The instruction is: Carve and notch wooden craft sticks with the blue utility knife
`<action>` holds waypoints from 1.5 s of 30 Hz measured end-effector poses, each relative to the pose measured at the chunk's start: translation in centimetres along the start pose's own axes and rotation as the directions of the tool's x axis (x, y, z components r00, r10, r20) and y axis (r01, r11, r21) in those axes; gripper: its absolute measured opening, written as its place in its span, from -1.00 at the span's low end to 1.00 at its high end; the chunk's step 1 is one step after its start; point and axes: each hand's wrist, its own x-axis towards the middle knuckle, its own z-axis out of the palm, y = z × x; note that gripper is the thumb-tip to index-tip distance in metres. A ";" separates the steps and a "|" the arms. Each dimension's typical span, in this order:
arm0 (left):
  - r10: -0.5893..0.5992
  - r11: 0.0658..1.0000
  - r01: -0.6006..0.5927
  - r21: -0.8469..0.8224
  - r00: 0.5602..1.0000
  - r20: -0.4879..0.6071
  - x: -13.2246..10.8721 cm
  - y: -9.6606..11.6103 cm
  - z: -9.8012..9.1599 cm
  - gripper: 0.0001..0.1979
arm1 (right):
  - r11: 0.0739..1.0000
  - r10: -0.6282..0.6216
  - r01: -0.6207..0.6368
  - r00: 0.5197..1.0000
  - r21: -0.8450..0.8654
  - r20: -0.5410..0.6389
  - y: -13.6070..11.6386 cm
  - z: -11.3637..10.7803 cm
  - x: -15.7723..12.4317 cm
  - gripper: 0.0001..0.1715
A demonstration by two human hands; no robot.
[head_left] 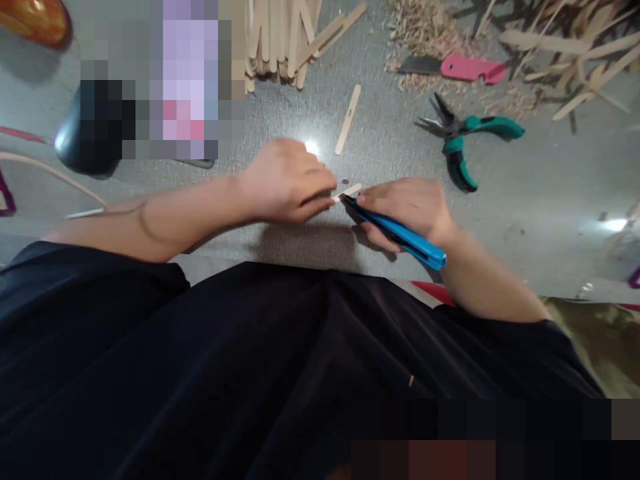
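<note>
My left hand (293, 181) is closed on one end of a small wooden craft stick (354, 190) just above the table. In my right hand (407, 207) is a blue utility knife (400, 237), its dark tip against the stick. The knife's handle slants down to the right across my palm. Fingers partly hide the stick, so its full length does not show. Beyond my hands lies another craft stick (349, 120) with a small hole or mark near its middle. A small dark speck (345, 181) sits on the table between them.
Pliers with teal handles (453, 130) lie spread at the right. Behind them are a pink-handled knife (473, 69), wood shavings (425, 30) and a heap of cut sticks (590, 53). A stack of craft sticks (277, 40) is at the back, a black computer mouse (83, 137) at left.
</note>
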 end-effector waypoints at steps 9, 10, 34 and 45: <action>0.081 0.997 -0.081 0.009 0.996 -0.022 0.3 -3.0 1.0 -0.11 | 0.995 0.064 -0.067 0.997 0.073 0.045 0.3 0.1 -0.7 -0.57; 0.082 0.997 -0.082 0.013 0.996 -0.018 0.3 -2.8 0.9 -0.13 | 0.995 0.063 -0.066 0.997 0.078 0.041 0.3 0.2 -0.7 -0.57; 0.005 0.999 -0.002 -0.053 0.998 0.070 0.6 -2.3 0.6 -0.14 | 0.964 0.112 -0.095 0.992 0.249 -0.056 -1.3 2.6 -0.2 -0.50; 0.012 1.000 -0.011 -0.009 0.998 0.058 0.9 -1.9 0.0 -0.06 | 0.958 0.104 -0.084 0.993 0.275 -0.058 -0.7 3.1 -0.5 -0.53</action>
